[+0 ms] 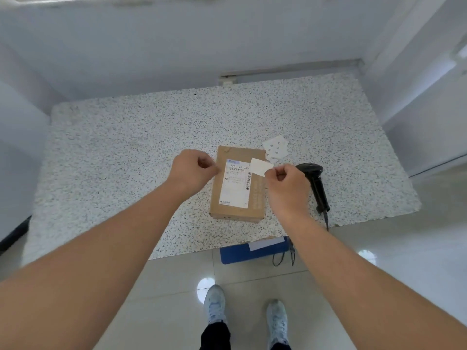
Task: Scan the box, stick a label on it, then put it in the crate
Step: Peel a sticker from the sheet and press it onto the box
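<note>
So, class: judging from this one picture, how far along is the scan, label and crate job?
Scanning looks done: the scanner lies on the table. In hand: the right hand pinches a small white label above the box; the left hand is closed beside it. Left: sticking, then crating.

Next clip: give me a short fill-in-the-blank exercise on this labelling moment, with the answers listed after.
1. The small white label is pinched by the ____ hand.
2. The black scanner lies on the table, to the ____ of the box.
3. The left hand is curled beside the box and holds ____.
4. The blue crate sits on the ____, partly under the table's near edge.

Answers: right; right; nothing; floor
</note>
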`<state>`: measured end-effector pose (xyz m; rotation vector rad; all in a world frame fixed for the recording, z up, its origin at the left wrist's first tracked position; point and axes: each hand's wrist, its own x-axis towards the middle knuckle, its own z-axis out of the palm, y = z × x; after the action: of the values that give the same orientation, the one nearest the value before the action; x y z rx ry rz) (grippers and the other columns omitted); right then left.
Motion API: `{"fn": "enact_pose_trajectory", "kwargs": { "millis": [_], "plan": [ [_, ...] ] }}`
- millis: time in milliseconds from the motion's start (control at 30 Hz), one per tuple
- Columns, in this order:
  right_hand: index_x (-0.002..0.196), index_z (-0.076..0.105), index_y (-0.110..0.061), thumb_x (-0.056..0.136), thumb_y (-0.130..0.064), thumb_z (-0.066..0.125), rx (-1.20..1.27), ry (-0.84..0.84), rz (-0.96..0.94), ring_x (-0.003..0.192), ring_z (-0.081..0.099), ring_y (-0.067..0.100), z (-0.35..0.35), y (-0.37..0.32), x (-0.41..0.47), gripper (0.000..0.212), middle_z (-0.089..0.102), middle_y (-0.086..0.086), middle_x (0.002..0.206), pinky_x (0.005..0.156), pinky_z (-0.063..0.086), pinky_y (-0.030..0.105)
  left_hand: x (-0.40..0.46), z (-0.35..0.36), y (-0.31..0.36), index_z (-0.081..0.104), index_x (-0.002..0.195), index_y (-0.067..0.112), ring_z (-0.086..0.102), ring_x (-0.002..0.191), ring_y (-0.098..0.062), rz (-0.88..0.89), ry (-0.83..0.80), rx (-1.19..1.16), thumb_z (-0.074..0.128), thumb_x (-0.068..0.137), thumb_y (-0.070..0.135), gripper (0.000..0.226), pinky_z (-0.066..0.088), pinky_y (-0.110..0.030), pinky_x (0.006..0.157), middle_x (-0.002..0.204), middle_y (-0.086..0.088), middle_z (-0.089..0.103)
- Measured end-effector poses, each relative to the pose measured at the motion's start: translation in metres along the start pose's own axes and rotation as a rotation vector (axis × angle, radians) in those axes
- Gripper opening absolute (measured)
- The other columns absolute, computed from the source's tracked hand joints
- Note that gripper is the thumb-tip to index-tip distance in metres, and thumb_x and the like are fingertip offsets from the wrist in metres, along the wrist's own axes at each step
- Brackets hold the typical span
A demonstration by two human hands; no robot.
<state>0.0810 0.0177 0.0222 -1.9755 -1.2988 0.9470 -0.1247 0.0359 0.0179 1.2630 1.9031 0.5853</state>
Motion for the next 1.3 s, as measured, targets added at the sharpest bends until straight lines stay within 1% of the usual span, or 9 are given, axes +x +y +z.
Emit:
{"fn": "enact_pose_trajectory", "kwargs": {
  "millis": [100,267,500,633,733,933,1033,1167,1300],
  "plan": [
    [0.084,0.066,-0.023,0.095,-0.028,0.065,-0.029,0.025,0.0,0.071,0.063,0.005,0.002,-0.005,0.001,0.012,0.068,-0.009,0.078,0.06,0.044,0.022,0.0,0.008,0.027,0.082,0.082,0.014,0.063,0.063,-0.009,0.079,-0.179,-0.126,0.082,0.086,0.028,0.015,0.054,-0.029,0.065,0.07,-0.004,0.073],
    [0.079,0.067,-0.024,0.089,-0.032,0.07,-0.037,0.043,-0.018,0.071,0.066,0.011,-0.001,-0.014,0.003,0.013,0.068,-0.008,0.072,0.062,0.052,0.029,0.009,0.02,0.06,0.083,0.086,0.004,0.077,0.088,-0.027,0.07,-0.313,-0.167,0.079,0.089,0.021,0.018,0.064,-0.034,0.086,0.086,-0.014,0.08],
    [0.082,0.072,-0.021,0.093,-0.037,0.071,-0.112,0.023,-0.162,0.068,0.062,0.002,-0.006,-0.02,0.005,0.02,0.069,-0.01,0.072,0.057,0.039,0.013,0.014,0.024,0.076,0.082,0.088,-0.004,0.079,0.086,-0.028,0.0,-0.394,-0.258,0.075,0.09,0.011,0.016,0.065,-0.034,0.085,0.085,-0.018,0.08],
    [0.091,0.079,-0.018,0.097,-0.028,0.069,-0.105,0.009,-0.222,0.075,0.066,0.011,-0.005,-0.019,0.004,0.015,0.073,-0.005,0.079,0.068,0.052,0.027,0.018,0.022,0.077,0.081,0.088,-0.006,0.079,0.09,-0.032,-0.031,-0.406,-0.289,0.076,0.087,0.005,0.012,0.064,-0.038,0.087,0.087,-0.021,0.08],
    [0.097,0.081,-0.017,0.098,-0.026,0.068,-0.112,-0.015,-0.274,0.079,0.066,0.014,-0.007,-0.019,0.003,0.015,0.075,-0.003,0.084,0.073,0.053,0.03,0.021,0.019,0.075,0.079,0.086,-0.007,0.077,0.094,-0.039,-0.07,-0.372,-0.304,0.073,0.088,0.0,0.009,0.064,-0.04,0.087,0.091,-0.027,0.077],
    [0.105,0.068,-0.021,0.103,-0.028,0.061,-0.022,0.049,-0.025,0.08,0.064,0.002,-0.01,-0.01,0.012,0.01,0.07,-0.007,0.092,0.059,0.039,0.012,0.027,0.015,0.064,0.077,0.092,-0.008,0.075,0.081,-0.024,-0.102,-0.32,-0.339,0.073,0.09,0.0,0.009,0.065,-0.036,0.084,0.097,-0.025,0.077],
    [0.117,0.066,-0.02,0.103,-0.034,0.06,0.006,-0.021,0.086,0.087,0.062,0.004,-0.006,-0.005,0.019,0.021,0.068,-0.007,0.099,0.069,0.046,0.02,0.031,0.011,0.058,0.076,0.094,-0.007,0.074,0.085,-0.025,-0.108,-0.327,-0.392,0.074,0.09,-0.001,0.008,0.064,-0.038,0.088,0.102,-0.024,0.076],
    [0.11,0.071,-0.018,0.101,-0.036,0.063,0.145,-0.11,0.173,0.098,0.069,0.014,0.005,-0.004,0.025,0.021,0.073,-0.006,0.101,0.09,0.056,0.036,0.034,0.008,0.053,0.075,0.092,-0.005,0.073,0.084,-0.024,-0.117,-0.341,-0.423,0.074,0.09,-0.002,0.004,0.063,-0.038,0.09,0.094,-0.017,0.075],
    [0.095,0.07,-0.022,0.097,-0.027,0.071,0.176,-0.079,0.18,0.09,0.073,0.015,0.013,-0.005,0.029,0.005,0.075,-0.005,0.093,0.087,0.06,0.039,0.039,0.004,0.048,0.075,0.088,-0.001,0.073,0.083,-0.024,-0.132,-0.337,-0.427,0.074,0.089,-0.001,0.001,0.062,-0.04,0.092,0.093,-0.016,0.075]
  ]
}}
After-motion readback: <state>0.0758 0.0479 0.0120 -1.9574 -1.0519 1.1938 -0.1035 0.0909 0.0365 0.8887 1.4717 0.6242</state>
